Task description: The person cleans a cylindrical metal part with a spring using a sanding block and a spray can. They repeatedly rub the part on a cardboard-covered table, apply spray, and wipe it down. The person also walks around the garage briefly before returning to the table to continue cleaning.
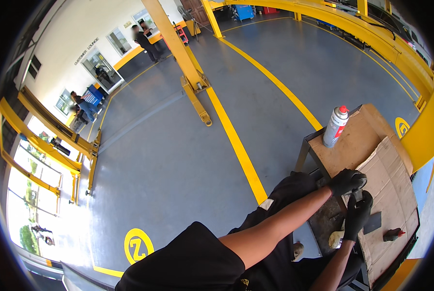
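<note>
Both my hands wear black gloves and meet over the near edge of a cardboard-covered workbench. My left hand [348, 182] is closed, its fingers curled around one end of a small dark grey piece [358, 195]. From the near side my right hand [358, 216] pinches the other end of it. The fingers cover most of this piece, so its kind cannot be made out. Beside my right hand a flat dark square piece [372, 223] lies on the cardboard sheet [389, 184]. Farther right is a small dark object with a red end [394, 234].
A white spray can with a red cap [336, 127] stands at the bench's far left corner. Below the bench top sits a pale round container [336, 239]. A yellow lift post [178, 43] rises from the grey floor [168, 160]. Several people are in the far left background.
</note>
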`<state>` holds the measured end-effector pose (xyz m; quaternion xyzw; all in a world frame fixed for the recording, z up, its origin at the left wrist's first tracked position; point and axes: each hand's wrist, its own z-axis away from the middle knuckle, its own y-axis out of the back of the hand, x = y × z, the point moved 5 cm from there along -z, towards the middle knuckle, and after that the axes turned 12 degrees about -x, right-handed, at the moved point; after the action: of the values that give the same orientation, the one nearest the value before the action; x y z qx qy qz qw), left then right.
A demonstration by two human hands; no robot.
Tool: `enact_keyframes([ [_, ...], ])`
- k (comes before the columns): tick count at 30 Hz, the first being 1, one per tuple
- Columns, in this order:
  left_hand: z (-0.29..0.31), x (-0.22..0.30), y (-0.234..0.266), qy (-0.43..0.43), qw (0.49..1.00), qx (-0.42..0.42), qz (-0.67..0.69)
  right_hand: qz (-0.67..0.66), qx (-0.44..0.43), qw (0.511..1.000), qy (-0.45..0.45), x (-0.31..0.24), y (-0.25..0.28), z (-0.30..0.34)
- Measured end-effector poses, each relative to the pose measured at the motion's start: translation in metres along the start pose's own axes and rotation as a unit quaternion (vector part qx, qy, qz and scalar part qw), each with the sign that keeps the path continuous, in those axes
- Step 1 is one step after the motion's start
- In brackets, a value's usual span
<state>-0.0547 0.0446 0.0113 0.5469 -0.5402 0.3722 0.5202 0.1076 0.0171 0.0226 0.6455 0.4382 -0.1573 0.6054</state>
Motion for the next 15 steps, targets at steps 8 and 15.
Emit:
enact_keyframes([
  [8, 0.0, 0.0, -0.001, 0.009, 1.0, 0.002, -0.02, 0.033, 0.064, 0.992, 0.107, -0.016, 0.0, 0.004],
  [15, -0.001, 0.01, -0.003, 0.019, 0.999, -0.008, -0.039, -0.134, -0.055, 0.98, -0.138, 0.053, -0.005, -0.015],
])
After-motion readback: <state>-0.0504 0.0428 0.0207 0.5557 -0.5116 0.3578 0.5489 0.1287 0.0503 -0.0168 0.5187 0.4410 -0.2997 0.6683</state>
